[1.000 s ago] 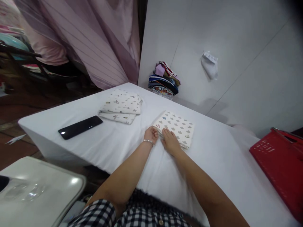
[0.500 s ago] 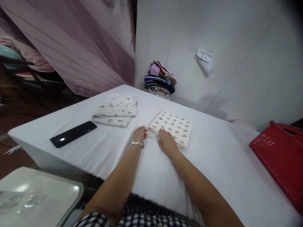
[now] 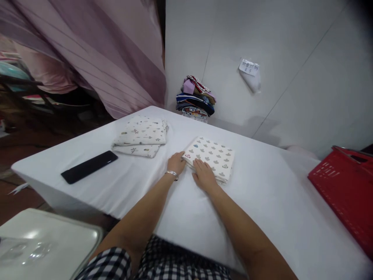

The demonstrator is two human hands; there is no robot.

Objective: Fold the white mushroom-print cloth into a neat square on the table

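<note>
A folded white cloth [image 3: 214,152] with rows of grey cloud-like shapes lies on the white-covered table [image 3: 262,202]. At its left corner, my left hand [image 3: 176,162], with a bracelet at the wrist, has its fingers closed on the layered edge; the fingertips are partly hidden. My right hand [image 3: 205,175] rests flat on the cloth's near edge, fingers stretched out. Further left sits another folded white cloth [image 3: 140,134], printed with small plants and other figures, apart from both hands.
A long black flat object [image 3: 89,166] lies at the table's left. Against the wall rises a stack of folded clothes [image 3: 196,97]. A red basket [image 3: 345,194] stands at the right edge, and a white stool [image 3: 49,249] at lower left. A pink curtain [image 3: 116,50] hangs behind.
My left hand has moved slightly right and up, onto the cloth's left corner. My right hand stays on the near edge. The folded cloth lies nearly as before.
</note>
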